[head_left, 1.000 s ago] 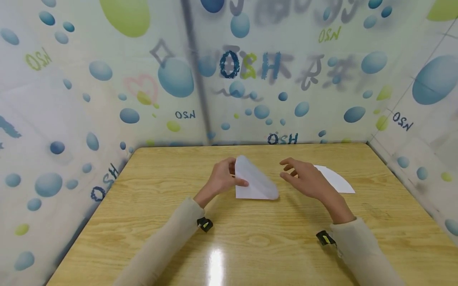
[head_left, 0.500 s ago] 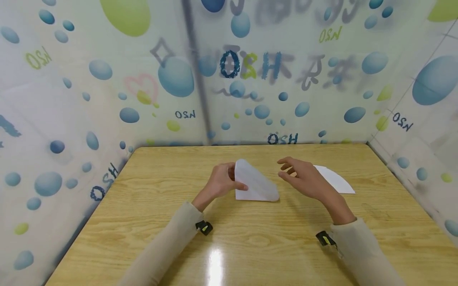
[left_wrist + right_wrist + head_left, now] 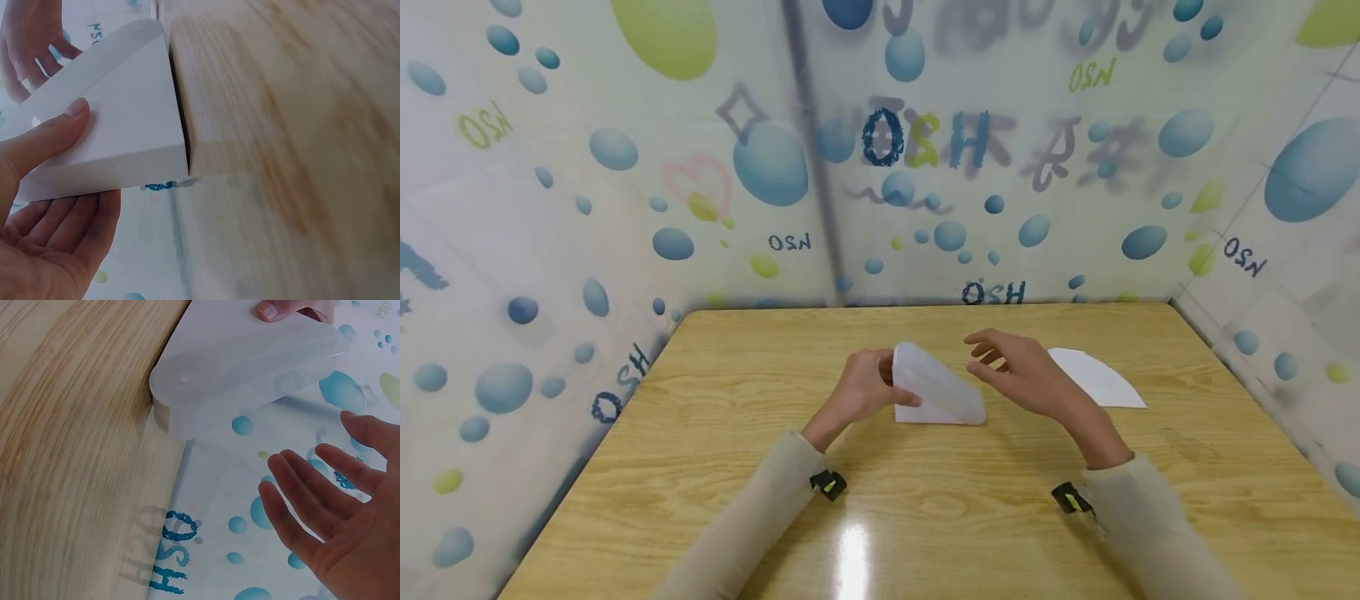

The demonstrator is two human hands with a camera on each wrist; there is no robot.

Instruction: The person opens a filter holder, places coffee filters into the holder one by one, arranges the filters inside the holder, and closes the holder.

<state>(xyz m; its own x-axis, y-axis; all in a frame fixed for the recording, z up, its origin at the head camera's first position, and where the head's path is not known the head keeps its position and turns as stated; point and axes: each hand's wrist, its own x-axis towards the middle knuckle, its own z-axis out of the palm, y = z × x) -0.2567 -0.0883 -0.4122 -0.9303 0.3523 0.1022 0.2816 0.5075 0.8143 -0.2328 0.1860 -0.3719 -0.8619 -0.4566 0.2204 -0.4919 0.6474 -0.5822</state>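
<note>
My left hand point(image 3: 867, 387) grips a white, wedge-shaped box point(image 3: 942, 398) by its left side. Its thumb point(image 3: 65, 128) lies on the broad white face and the fingers reach behind. Along the slanted side runs a frosted, see-through strip point(image 3: 250, 369) with rounded ends. The box stands on edge at the table, its lower edge touching or nearly touching the wood. To the right of it my right hand point(image 3: 1026, 373) hovers with loosely bent, spread fingers and holds nothing. A gap separates those fingers from the slanted side.
A flat white piece with a curved edge point(image 3: 1105, 382) lies on the wooden table point(image 3: 940, 508) beyond the right forearm. A patterned backdrop point(image 3: 917, 208) rises behind the table and along both sides. Each sleeve has a small dark device point(image 3: 829, 484) at the wrist.
The left hand and the box have come down a little, slightly nearer to me. My right hand has shifted left, closer to the box's slanted side.
</note>
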